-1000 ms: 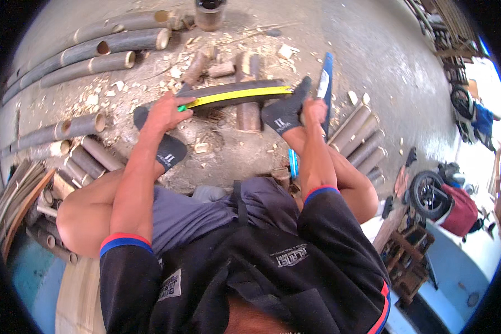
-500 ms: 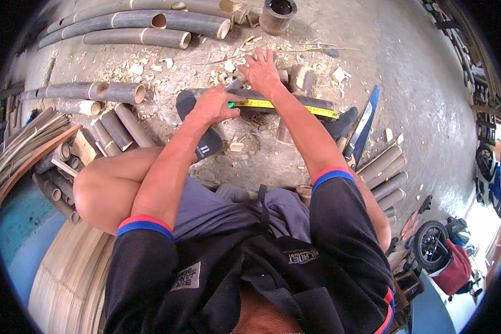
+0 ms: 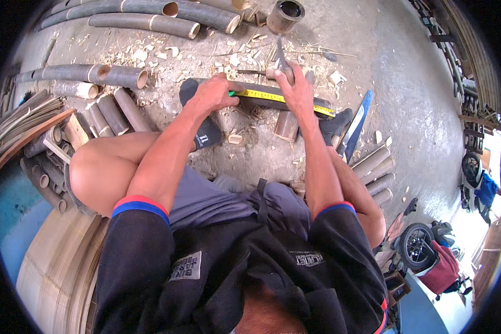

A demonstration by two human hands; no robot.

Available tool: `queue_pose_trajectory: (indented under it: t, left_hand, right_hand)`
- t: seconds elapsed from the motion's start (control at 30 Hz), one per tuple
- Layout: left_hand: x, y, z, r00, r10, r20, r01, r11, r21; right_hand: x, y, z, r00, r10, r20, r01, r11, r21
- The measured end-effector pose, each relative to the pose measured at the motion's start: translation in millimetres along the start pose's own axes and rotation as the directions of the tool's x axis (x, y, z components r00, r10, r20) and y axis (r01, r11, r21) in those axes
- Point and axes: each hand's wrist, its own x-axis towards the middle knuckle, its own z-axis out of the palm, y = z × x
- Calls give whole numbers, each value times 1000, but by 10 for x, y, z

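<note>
A dark bamboo tube (image 3: 267, 103) lies crosswise in front of me, between my two socked feet. A yellow tape measure (image 3: 267, 96) is stretched along its top, with a green piece at its left end. My left hand (image 3: 212, 93) is closed round the tube's left end, beside that green piece. Over the tube's right half, my right hand (image 3: 296, 92) grips a knife; its dark, slightly curved blade (image 3: 281, 53) points away from me. The knife's handle is mostly hidden by the fingers. Under the tube a short bamboo piece (image 3: 286, 126) sticks out toward me.
Long bamboo poles (image 3: 145, 23) lie at the far left. A cup-like container (image 3: 285, 16) of dark liquid stands at the far side. A saw with a blue blade (image 3: 358, 123) lies by my right foot, near cut bamboo pieces (image 3: 373, 162). Wood chips (image 3: 141, 54) litter the floor.
My right hand has moved right and toward me from the tube's far side, now holding the knife with its blade raised. My left hand stays at the tube's left end.
</note>
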Motion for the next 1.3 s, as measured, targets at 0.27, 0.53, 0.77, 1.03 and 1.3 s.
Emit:
queue_pose_trajectory:
  t: [0.27,0.53,0.77,1.03,1.3]
  left_hand:
    - [-195,228,-17,989,-145,-10,144,979,145]
    - [-152,135,38,988,-151,-1,151,983,109]
    - [-107,54,97,993,-114,-28,116,989,88]
    - [-122,57,67,994,-103,-26,105,991,79]
    - [-179,215,59,977,-168,131,154,982,111]
  right_hand:
    - [-880,-8,706,917,341,207,-381,596,707]
    - [-954,-7,1140,968,241,73,-241,970,-15]
    - [-918,-134,1199,978,197,65,-197,980,-11]
    - [-912,-147,1220,972,223,79,-223,975,-14]
    - [-990,406,1608,967,-245,-62,197,885,-423]
